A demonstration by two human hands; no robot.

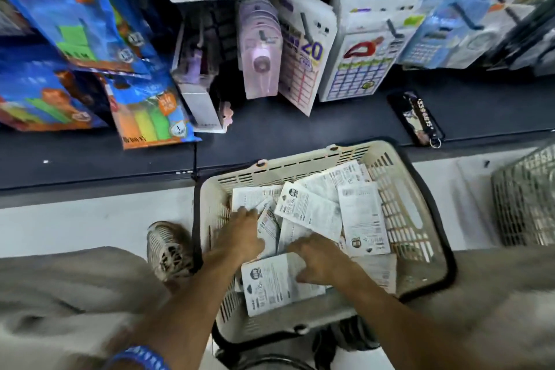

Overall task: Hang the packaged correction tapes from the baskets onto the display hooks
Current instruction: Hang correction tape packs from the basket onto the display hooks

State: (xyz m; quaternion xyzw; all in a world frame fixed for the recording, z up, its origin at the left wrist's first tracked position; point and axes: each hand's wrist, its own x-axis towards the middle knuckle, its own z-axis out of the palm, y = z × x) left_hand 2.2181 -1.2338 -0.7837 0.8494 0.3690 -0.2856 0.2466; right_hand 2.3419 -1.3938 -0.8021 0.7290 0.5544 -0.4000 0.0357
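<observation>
Hands down in basket (399,165) to gather packs (309,210); L hand (240,234) fingers flat, spread on pile; R hand (318,261) fingers curled, pressing pack edge.

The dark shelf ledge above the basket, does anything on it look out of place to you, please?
Yes: a black keychain tag lies flat and askew on the ledge, unlike the packs hanging on hooks. An orange highlighter pack also rests tilted on it.

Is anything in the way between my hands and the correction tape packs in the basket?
Nothing visible. Both the left hand and the right hand are already inside the basket, resting directly on the loose correction tape packs, which lie uncovered.
</observation>
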